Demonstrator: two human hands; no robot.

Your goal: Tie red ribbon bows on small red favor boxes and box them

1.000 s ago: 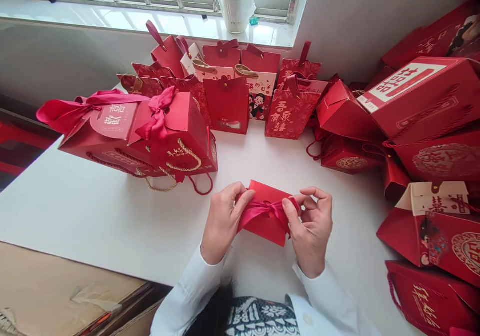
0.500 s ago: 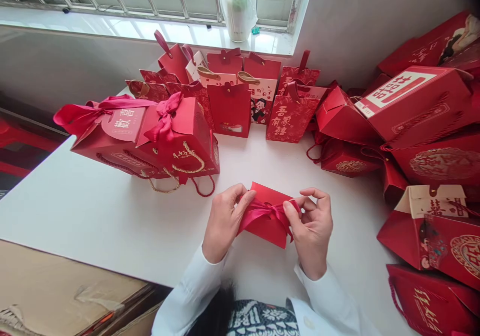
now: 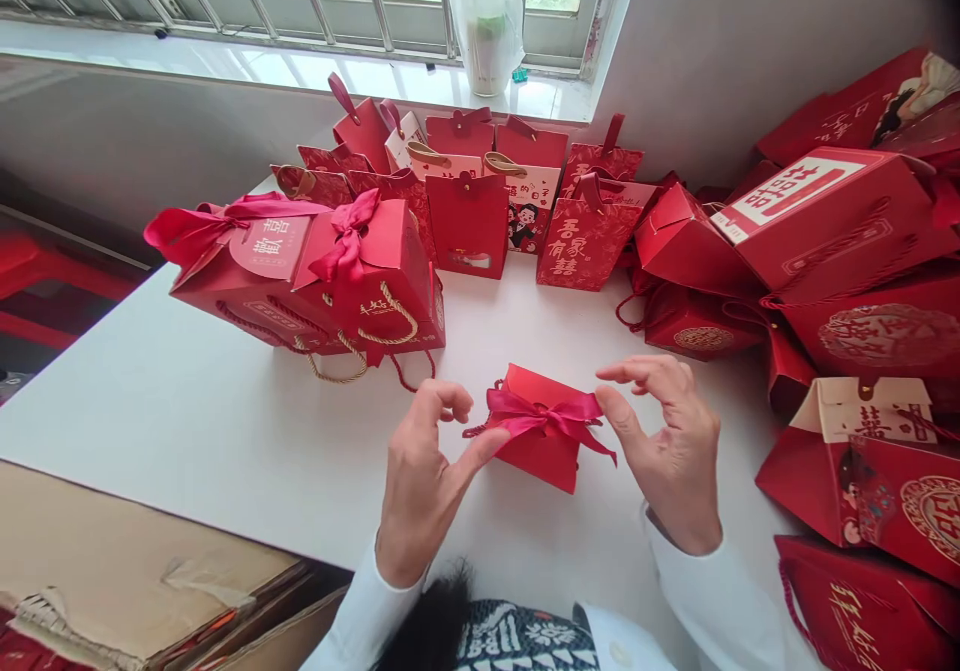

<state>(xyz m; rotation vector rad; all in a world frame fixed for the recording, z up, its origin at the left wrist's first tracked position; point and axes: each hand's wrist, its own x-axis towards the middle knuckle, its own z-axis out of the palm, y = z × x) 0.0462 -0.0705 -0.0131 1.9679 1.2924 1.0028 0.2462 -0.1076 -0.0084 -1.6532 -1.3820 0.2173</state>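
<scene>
A small red paper gift box [image 3: 541,461] with a crimson satin bow [image 3: 544,413] lies on a white table [image 3: 187,431] between the hands, its long axis crosswise, slanting down rightward. The left hand [image 3: 420,491] and right hand [image 3: 667,451] hover just beside it, open and gripping nothing.

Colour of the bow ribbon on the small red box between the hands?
The satin ribbon on the small red gift box is crimson with a pinkish sheen; the head view shows it best.
</scene>
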